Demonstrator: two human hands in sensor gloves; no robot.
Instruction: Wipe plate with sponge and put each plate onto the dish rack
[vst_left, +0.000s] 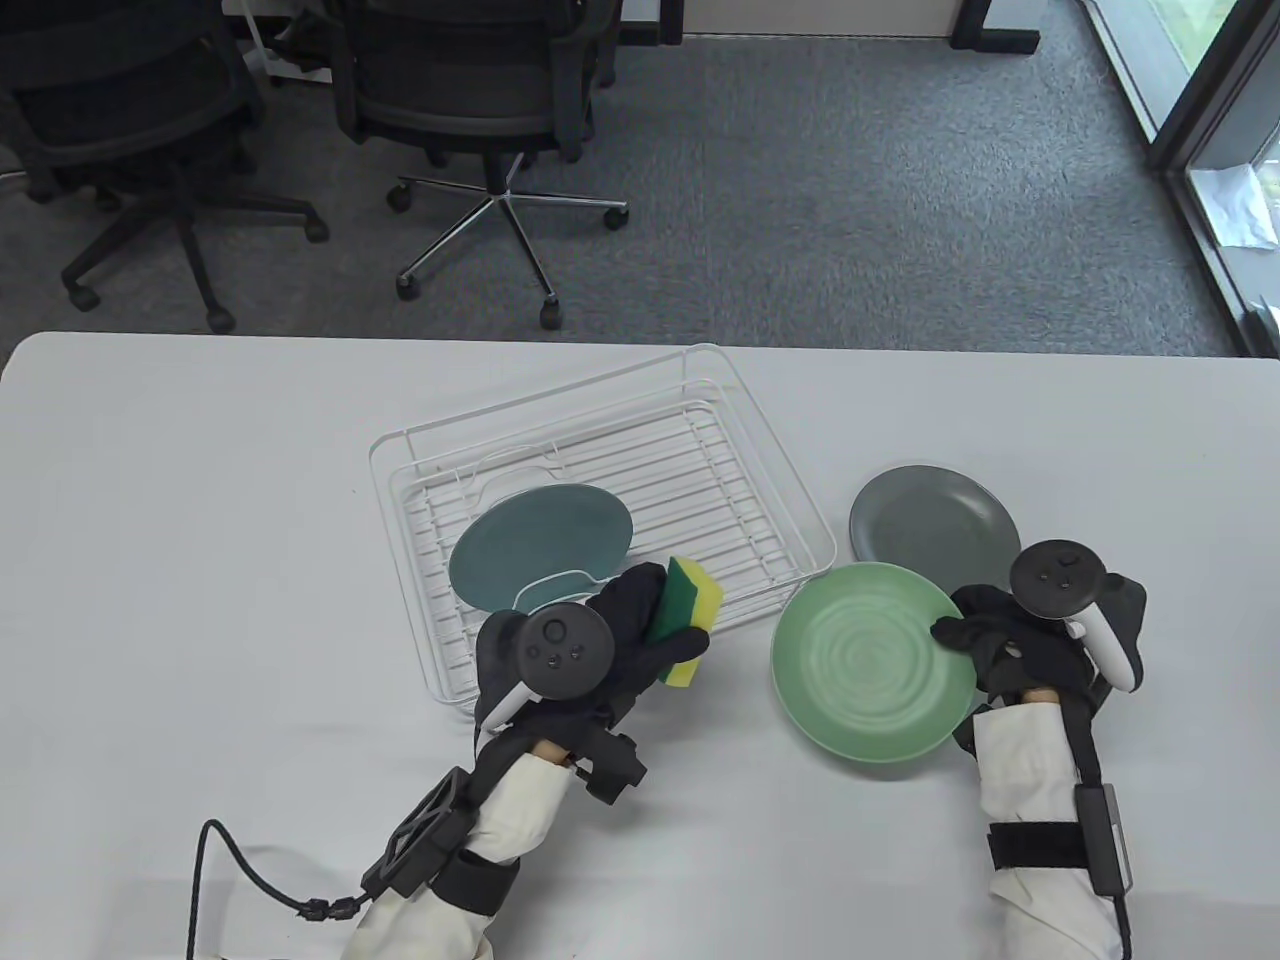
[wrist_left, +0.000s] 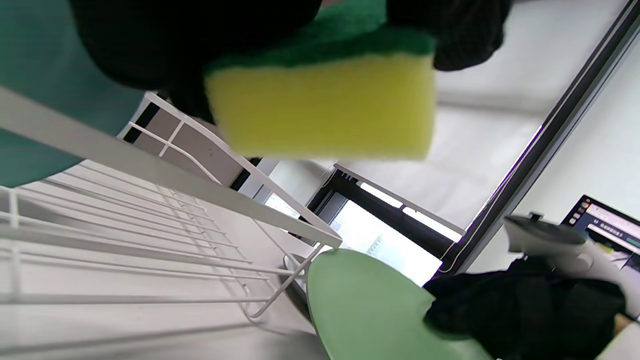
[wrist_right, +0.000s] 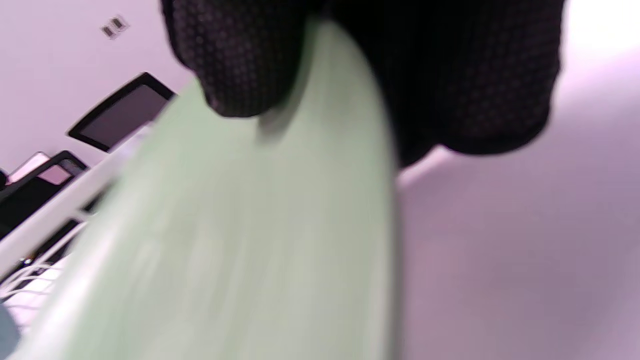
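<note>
1. Centrally, the left hand (vst_left: 600, 650) grips the sponge (vst_left: 688, 620) over the dish rack (vst_left: 780, 470), which holds 1 teal plate (vst_left: 545, 545).
2. Lower right, the right hand (vst_left: 1010, 640) pinches the green plate (vst_left: 865, 660), beside the grey plate (vst_left: 930, 520).

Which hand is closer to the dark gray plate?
The right hand. It grips the light green plate's rim just below the dark gray plate. The left hand holds the sponge by the dish rack, farther away.
</note>
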